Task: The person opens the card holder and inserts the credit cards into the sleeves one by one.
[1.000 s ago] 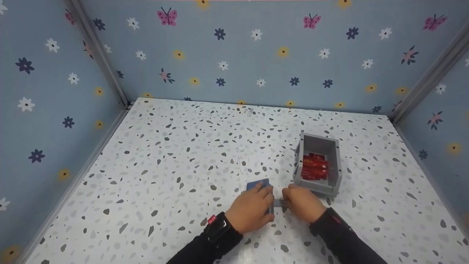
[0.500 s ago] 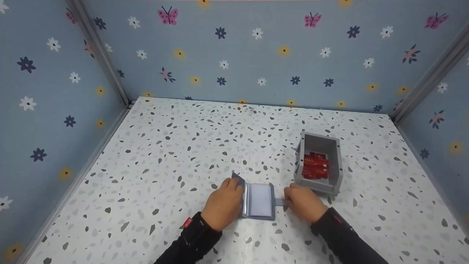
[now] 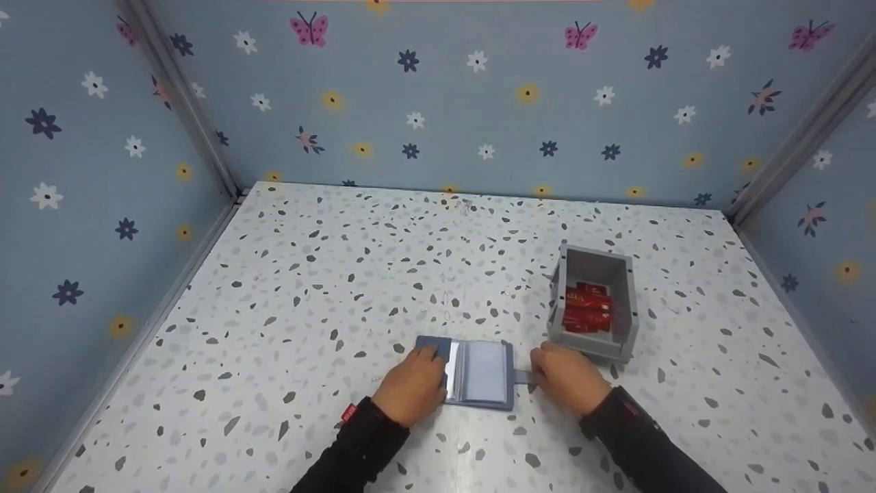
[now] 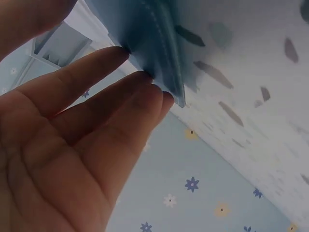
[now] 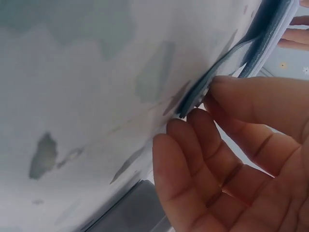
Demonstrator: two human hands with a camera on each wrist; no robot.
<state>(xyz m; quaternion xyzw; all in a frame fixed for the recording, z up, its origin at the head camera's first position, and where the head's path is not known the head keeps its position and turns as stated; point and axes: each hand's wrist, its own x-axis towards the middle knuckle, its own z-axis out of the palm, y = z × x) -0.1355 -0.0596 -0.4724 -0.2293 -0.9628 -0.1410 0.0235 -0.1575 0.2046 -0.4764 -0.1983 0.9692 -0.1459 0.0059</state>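
A blue-grey card holder (image 3: 486, 372) lies spread on the speckled table, its clear plastic sleeves facing up. My left hand (image 3: 413, 385) rests on the left cover; the left wrist view shows extended fingertips on the stitched edge of that cover (image 4: 159, 43). On the other side, my right hand (image 3: 569, 378) pinches the closing strap (image 3: 524, 377). In the right wrist view, the strap (image 5: 200, 89) lies between the thumb and forefinger, with the other fingers curled just below its end.
Behind the right hand stands a grey plastic bin (image 3: 626, 346) holding several red cards (image 3: 588, 316), one with "VIP" lettering. Flower-patterned panels (image 3: 438, 89) enclose the table (image 3: 328, 274) at the back and both sides.
My left hand has moved left, swinging the card holder's cover over to the table and exposing the sleeves. The right hand has kept its pinch on the strap in the same place.
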